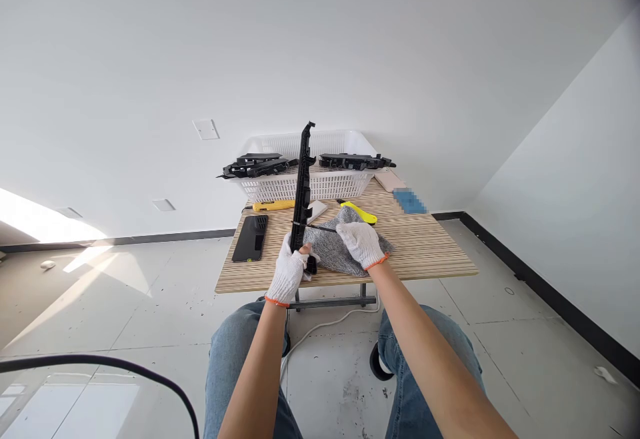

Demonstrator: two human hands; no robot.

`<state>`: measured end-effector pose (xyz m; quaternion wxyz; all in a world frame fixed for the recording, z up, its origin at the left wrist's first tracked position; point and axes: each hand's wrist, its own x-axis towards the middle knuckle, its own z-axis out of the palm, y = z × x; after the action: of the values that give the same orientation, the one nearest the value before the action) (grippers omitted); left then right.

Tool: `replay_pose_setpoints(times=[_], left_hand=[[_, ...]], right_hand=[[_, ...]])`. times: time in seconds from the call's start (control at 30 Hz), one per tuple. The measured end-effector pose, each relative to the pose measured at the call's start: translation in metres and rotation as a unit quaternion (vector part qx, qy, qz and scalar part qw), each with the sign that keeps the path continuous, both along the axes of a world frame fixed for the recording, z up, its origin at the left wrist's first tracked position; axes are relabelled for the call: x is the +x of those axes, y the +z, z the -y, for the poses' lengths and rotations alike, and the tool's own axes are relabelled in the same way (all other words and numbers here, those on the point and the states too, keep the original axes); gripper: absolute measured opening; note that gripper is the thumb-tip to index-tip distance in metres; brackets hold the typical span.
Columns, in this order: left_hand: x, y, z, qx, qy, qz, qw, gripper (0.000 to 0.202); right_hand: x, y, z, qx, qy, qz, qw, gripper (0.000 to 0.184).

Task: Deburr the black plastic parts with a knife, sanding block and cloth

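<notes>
The bench [430,252] is standing low between the person's knees, putting everything on it within arm's reach. At its far edge a white basket [340,186] is sitting, with black parts [255,166] lying across its rim on both sides, too long to drop inside. A long black rail [303,179] is standing upright near the bench's front edge, in front of the basket, its foot resting on a grey cloth [340,259] that is cushioning it and sparing the bench top. A dark phone [250,238] is lying flat to the left, out of the way of the work. The gloved left hand [287,274] is clenching the rail's lower end, its grip closed around it to steady the rail and turn one side toward the other hand. The gloved right hand [361,242] is resting on the cloth, its grip pinching the end of a thin black strip [320,227] that is reaching across to touch the rail; it may be a tie or a slim tool, too thin to tell. A yellow cutter [273,205] is lying behind the rail, beside the basket, close at hand.
</notes>
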<state>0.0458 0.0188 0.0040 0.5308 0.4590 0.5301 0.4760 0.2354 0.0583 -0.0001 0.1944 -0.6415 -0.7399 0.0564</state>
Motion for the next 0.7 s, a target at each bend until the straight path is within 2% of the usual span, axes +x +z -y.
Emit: replay_pose_setpoints(times=[0.43, 0.7], left_hand=[[0.0010, 0.0025, 0.0020, -0.002, -0.017, 0.016, 1.000, 0.049], [0.0005, 0.0071, 0.0038, -0.014, -0.027, 0.021, 0.999, 0.052]], right_hand=[[-0.0015, 0.0014, 0.0013, -0.016, -0.022, 0.014, 1.000, 0.064], [-0.0048, 0.0044, 0.0028, -0.021, -0.052, 0.028, 0.998, 0.062]])
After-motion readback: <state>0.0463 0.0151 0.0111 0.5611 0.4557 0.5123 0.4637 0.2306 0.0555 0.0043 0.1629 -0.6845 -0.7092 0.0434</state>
